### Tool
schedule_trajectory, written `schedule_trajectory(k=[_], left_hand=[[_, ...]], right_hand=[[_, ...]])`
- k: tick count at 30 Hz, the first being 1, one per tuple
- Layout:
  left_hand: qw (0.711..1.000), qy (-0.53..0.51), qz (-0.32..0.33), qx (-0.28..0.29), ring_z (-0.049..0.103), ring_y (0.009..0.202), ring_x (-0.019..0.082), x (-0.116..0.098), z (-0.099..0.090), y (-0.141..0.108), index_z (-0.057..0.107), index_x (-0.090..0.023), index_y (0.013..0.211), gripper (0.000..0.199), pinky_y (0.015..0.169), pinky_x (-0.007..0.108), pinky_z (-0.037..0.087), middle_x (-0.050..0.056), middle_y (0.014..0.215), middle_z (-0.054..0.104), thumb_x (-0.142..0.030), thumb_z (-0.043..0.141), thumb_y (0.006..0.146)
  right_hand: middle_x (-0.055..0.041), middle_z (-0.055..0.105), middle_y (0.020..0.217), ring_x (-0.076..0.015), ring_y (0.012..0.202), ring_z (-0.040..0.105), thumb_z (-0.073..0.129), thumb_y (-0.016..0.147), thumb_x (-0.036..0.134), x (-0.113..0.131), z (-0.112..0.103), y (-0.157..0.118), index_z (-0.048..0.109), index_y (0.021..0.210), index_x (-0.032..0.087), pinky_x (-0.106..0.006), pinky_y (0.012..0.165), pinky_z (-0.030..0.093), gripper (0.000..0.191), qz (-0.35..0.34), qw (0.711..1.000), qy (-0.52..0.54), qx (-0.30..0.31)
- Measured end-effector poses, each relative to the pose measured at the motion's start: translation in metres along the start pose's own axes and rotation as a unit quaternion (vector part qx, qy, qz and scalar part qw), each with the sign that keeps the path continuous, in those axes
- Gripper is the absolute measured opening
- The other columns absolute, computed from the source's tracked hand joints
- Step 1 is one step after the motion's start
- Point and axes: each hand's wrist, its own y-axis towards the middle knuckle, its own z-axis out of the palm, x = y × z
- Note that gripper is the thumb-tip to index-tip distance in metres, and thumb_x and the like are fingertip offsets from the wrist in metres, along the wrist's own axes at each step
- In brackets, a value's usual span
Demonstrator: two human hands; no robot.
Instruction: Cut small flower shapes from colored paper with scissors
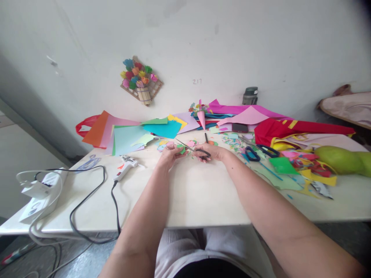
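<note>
Over the middle of the table my left hand (170, 155) pinches a small piece of green paper (181, 148). My right hand (209, 151) is wrapped round the black handles of a pair of scissors (189, 146). The blades point left and lie close to the green paper; whether they touch it I cannot tell. Just beyond my hands lie small cut paper shapes (162, 143) in several colours. A dark pen-like stick (206, 138) shows behind my right hand. A pink paper cone (201, 119) with colourful paper pieces stands farther back.
A glue gun (126, 168) with a black cord lies left, near a white power strip (43, 197). Coloured paper sheets (124, 137) line the back. Blue-handled scissors (252, 153), paper scraps (286, 179) and a red cloth (278, 131) lie right. A dark bottle (250, 96) stands by the wall.
</note>
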Motion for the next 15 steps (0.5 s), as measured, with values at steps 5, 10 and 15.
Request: schedule_trajectory(k=[5, 10, 15], left_hand=[[1.0, -0.002, 0.0, -0.001, 0.067, 0.07, 0.021, -0.0004, 0.0002, -0.0004, 0.051, -0.013, 0.053, 0.033, 0.071, 0.035, 0.053, 0.003, 0.068, 0.067, -0.026, 0.082, 0.05], [1.0, -0.004, -0.002, 0.004, 0.067, 0.071, 0.021, 0.0004, -0.0002, 0.0, 0.051, -0.013, 0.053, 0.032, 0.074, 0.036, 0.052, 0.003, 0.066, 0.066, -0.024, 0.081, 0.051], [1.0, -0.011, -0.001, 0.005, 0.067, 0.067, 0.02, 0.0003, -0.0003, 0.0, 0.05, -0.014, 0.054, 0.032, 0.073, 0.036, 0.052, 0.001, 0.063, 0.065, -0.022, 0.081, 0.051]], right_hand=[[0.0008, 0.054, 0.048, -0.0058, 0.035, 0.044, 0.055, 0.077, 0.034, 0.0003, -0.0001, 0.0006, 0.05, 0.065, 0.015, -0.017, 0.029, 0.024, 0.023, 0.007, 1.0, 0.003, -0.001], [0.0019, 0.049, 0.041, -0.0067, 0.035, 0.044, 0.051, 0.078, 0.032, 0.0017, 0.0009, -0.0004, 0.046, 0.059, 0.016, -0.017, 0.03, 0.026, 0.025, 0.009, 1.0, 0.016, -0.007], [0.0028, 0.049, 0.042, -0.0062, 0.034, 0.044, 0.054, 0.077, 0.03, 0.0007, 0.0009, 0.0, 0.047, 0.061, 0.016, -0.017, 0.031, 0.026, 0.022, 0.019, 1.0, 0.015, -0.016]])
